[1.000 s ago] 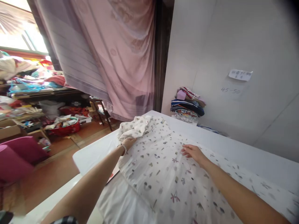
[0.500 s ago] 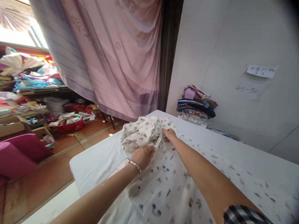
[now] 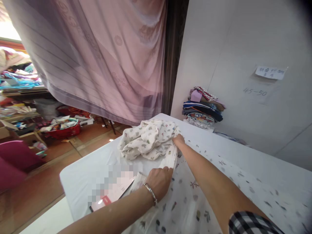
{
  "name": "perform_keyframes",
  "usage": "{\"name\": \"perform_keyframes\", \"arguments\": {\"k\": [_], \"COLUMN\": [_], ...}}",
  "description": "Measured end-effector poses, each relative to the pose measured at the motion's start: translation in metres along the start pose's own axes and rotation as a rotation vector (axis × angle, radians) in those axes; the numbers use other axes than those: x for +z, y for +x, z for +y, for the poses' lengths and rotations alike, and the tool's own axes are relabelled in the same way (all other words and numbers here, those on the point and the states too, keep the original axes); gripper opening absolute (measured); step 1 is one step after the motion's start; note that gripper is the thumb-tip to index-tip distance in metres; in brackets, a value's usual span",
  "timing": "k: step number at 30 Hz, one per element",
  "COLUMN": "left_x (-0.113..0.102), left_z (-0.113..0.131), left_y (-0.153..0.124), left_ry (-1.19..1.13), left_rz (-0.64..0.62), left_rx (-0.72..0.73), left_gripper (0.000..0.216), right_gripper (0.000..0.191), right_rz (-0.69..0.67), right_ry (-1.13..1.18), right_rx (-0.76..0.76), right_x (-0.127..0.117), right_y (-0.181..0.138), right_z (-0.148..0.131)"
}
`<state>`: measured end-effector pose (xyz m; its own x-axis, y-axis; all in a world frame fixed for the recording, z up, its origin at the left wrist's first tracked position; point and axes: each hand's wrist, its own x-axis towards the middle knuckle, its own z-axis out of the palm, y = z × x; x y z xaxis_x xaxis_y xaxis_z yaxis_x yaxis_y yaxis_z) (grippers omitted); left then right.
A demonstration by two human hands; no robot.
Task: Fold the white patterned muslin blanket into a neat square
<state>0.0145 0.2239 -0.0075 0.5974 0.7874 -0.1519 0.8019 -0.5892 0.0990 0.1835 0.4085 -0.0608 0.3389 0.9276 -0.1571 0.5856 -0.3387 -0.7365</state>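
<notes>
A white printed cloth (image 3: 151, 138) lies bunched at the far end of the table, and part of it spreads flat toward me on the right. My left hand (image 3: 159, 182), with a silver bracelet at the wrist, is closed on the cloth's edge near the middle of the table. Farther away, my right hand (image 3: 178, 141) grips the same edge beside the bunched part. A strip of the edge runs taut between both hands. Left of my left forearm lies a phone (image 3: 117, 190) with a lit screen, partly blurred out.
The white table (image 3: 80, 172) stands by a grey wall with a paper note (image 3: 270, 72). Folded clothes (image 3: 203, 107) are stacked against that wall. A pink curtain (image 3: 117, 58) hangs behind. Left on the floor are a red basket (image 3: 64, 130) and a magenta object (image 3: 19, 162).
My left hand has pulled the cloth edge toward me, away from my right hand, and the strip between them is longer. More of the phone shows. The view has shifted slightly right.
</notes>
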Motion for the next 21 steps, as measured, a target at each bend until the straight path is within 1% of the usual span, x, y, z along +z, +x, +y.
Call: {"name": "perform_keyframes", "arguments": {"k": [3, 5, 8, 10, 11, 12, 14, 17, 19, 21], "left_x": [-0.004, -0.005, -0.006, -0.007, -0.007, -0.008, -0.009, -0.012, -0.016, -0.02], "left_z": [0.005, 0.007, 0.006, 0.003, 0.0, -0.002, -0.006, -0.004, 0.006, 0.022], "left_y": [-0.01, -0.018, -0.032, -0.042, -0.047, -0.053, -0.064, -0.083, -0.095, -0.105], "left_ry": [-0.045, -0.097, -0.143, -0.125, -0.1, -0.066, 0.009, 0.052, 0.008, -0.07], "left_rz": [-0.011, -0.014, -0.028, -0.053, -0.074, -0.098, -0.147, -0.189, -0.189, -0.197], "left_rx": [-0.004, -0.001, -0.002, -0.023, -0.039, -0.058, -0.087, -0.086, -0.043, 0.026], "left_gripper": [0.024, 0.025, 0.04, 0.052, 0.054, 0.052, 0.038, 0.023, 0.02, 0.018], "right_gripper": [0.039, 0.034, 0.029, 0.028, 0.027, 0.026, 0.022, 0.015, 0.014, 0.02], "right_rz": [0.059, 0.072, 0.042, 0.01, -0.003, -0.012, -0.021, -0.01, 0.003, 0.024], "right_ry": [0.057, 0.121, 0.242, 0.32, 0.353, 0.381, 0.421, 0.44, 0.438, 0.436], "right_rx": [0.053, 0.066, 0.073, 0.083, 0.09, 0.1, 0.126, 0.192, 0.238, 0.269], "right_x": [-0.009, -0.018, -0.035, -0.049, -0.057, -0.065, -0.082, -0.104, -0.117, -0.13], "right_y": [-0.004, -0.009, -0.021, -0.033, -0.039, -0.047, -0.062, -0.083, -0.096, -0.108], "right_z": [0.008, 0.015, 0.031, 0.044, 0.051, 0.059, 0.074, 0.094, 0.107, 0.12]}}
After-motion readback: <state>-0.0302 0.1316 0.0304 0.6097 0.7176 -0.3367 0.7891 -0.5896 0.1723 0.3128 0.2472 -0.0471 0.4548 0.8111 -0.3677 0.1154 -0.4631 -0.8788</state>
